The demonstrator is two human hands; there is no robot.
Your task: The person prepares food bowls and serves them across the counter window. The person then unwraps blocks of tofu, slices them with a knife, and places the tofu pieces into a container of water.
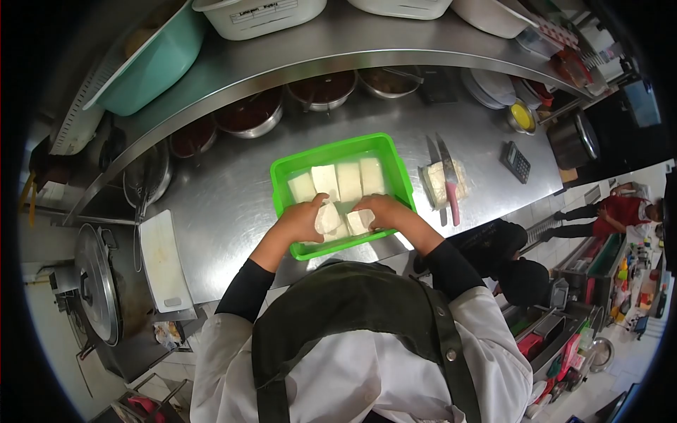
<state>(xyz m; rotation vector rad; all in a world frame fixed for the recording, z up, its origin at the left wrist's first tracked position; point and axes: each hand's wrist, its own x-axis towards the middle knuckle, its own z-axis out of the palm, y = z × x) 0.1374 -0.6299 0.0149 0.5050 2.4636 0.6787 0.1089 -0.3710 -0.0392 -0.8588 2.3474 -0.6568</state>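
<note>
A bright green tub (282, 169) sits on the steel counter, holding pale liquid and several white blocks (348, 182). Inside its near left part, my left hand (303, 218) has its fingers curled round a white block (326, 218). My right hand (381, 211) grips another white block (359, 222) in the near right part. The two held blocks are slightly apart. To the right of the tub, a knife (451, 192) with a pink handle lies over a wrapped pale block (432, 185).
Metal bowls (248, 120) stand under the shelf (296, 63). A white cutting board (163, 257) lies at the left, near a big lidded pot (97, 282). A calculator (516, 161) is at the right. A person in black (493, 247) is close by; another (613, 211) is farther right.
</note>
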